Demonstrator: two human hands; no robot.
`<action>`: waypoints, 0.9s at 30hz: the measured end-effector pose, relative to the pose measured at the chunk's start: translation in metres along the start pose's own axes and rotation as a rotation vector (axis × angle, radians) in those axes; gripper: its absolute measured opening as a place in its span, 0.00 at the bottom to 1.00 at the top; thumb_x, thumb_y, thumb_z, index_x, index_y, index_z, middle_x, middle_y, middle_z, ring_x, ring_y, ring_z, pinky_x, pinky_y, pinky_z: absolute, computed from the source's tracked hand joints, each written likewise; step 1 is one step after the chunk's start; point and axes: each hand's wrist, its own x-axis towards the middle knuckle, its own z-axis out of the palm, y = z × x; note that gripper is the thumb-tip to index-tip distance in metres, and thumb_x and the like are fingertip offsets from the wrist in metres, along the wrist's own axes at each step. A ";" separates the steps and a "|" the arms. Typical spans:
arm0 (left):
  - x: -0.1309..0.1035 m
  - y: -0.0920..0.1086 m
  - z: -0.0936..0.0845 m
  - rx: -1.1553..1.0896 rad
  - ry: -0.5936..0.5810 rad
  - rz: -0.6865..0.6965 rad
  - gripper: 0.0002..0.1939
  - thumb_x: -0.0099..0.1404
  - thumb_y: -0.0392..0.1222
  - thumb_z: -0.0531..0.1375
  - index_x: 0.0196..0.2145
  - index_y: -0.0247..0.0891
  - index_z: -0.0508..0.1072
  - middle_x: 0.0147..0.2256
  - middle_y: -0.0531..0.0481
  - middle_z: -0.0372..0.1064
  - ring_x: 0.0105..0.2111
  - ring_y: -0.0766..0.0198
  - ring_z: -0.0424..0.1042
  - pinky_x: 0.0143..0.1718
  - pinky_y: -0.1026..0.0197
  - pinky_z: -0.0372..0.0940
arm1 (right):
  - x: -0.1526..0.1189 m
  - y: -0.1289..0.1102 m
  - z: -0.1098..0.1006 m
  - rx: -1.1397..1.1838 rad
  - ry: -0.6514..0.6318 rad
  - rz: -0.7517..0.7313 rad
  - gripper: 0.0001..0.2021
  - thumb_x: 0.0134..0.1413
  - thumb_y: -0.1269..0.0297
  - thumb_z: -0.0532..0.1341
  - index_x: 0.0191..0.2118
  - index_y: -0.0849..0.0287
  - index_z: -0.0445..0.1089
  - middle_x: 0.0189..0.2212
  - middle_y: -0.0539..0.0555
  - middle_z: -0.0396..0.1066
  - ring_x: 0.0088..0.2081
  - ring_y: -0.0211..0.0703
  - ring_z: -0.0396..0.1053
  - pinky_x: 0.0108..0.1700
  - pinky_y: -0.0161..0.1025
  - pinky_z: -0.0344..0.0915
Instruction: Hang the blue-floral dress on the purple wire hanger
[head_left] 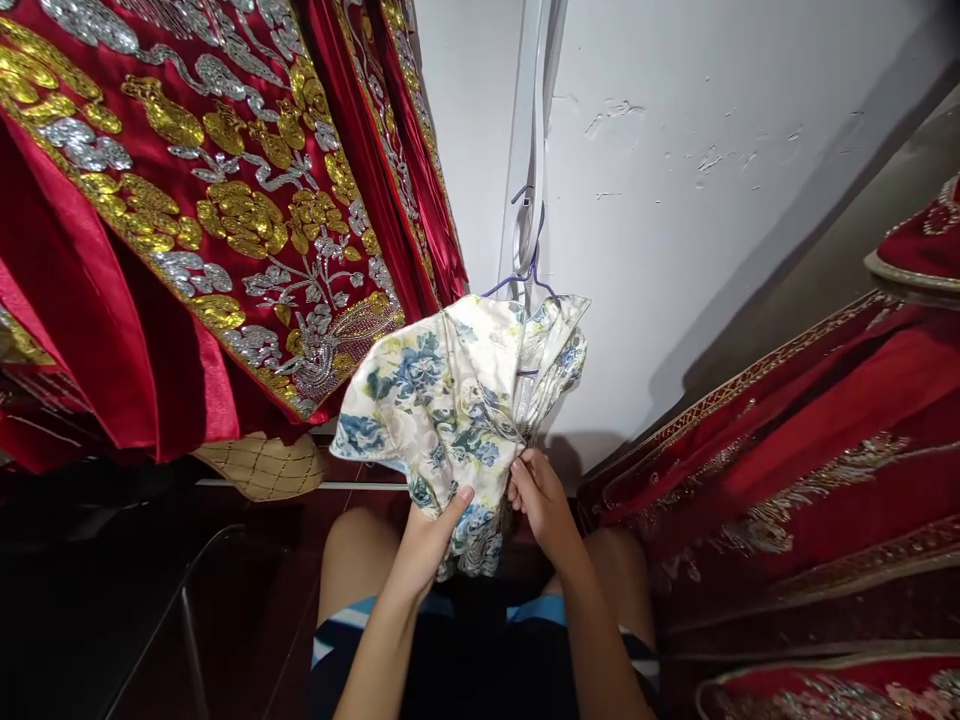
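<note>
That floral garment (450, 400) looks like thin, slick satin with a soft sheen, hanging off a skinny purple wire hanger (525, 275). The red robes (187, 200) are glossy cloth too, loaded with raised metallic gold and silver embroidery that really catches the light. The white wall (712, 200) is matt paint, a bit chipped and rough.

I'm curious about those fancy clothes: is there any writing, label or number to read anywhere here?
None can be read: the floral garment held by the left hand and right hand shows only flowers, and the red embroidered robes carry gold and silver patterns, no letters.
</note>
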 end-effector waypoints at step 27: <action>0.011 -0.021 -0.015 0.507 0.516 0.498 0.31 0.60 0.51 0.68 0.57 0.37 0.68 0.60 0.34 0.64 0.62 0.41 0.61 0.64 0.39 0.54 | -0.013 -0.004 -0.008 -0.015 0.077 0.037 0.13 0.54 0.62 0.57 0.21 0.55 0.59 0.14 0.44 0.56 0.19 0.33 0.52 0.23 0.35 0.48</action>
